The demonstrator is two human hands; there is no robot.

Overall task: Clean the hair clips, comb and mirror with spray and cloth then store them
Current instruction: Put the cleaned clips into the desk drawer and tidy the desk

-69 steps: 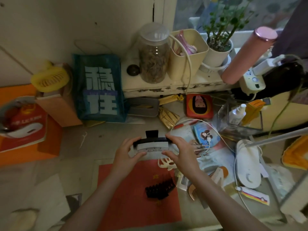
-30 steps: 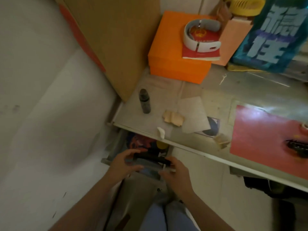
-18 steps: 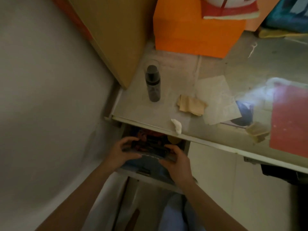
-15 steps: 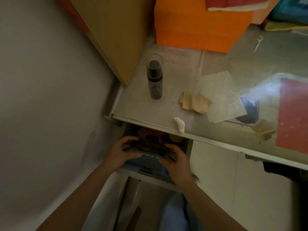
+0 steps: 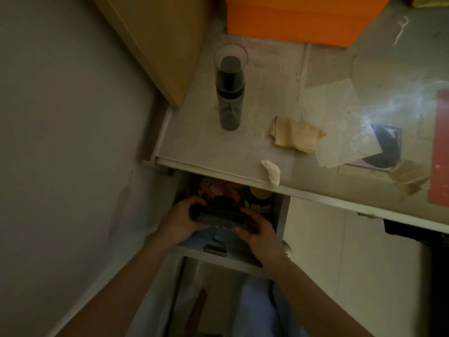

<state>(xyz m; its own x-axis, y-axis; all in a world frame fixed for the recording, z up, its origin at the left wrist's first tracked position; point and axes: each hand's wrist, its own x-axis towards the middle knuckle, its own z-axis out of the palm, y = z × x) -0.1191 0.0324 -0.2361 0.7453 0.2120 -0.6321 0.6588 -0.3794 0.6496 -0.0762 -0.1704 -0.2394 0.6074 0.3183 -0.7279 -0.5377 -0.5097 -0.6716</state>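
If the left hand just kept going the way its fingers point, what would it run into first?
Probably the colourful clutter at the back of the open drawer; the left hand grips the dark object pointing that way. Depth is unclear.

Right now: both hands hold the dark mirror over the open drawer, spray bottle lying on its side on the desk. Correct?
Not quite. The spray bottle stands upright on the desk, as the head view shows. The rest holds: left hand and right hand both hold the dark mirror over the open drawer.
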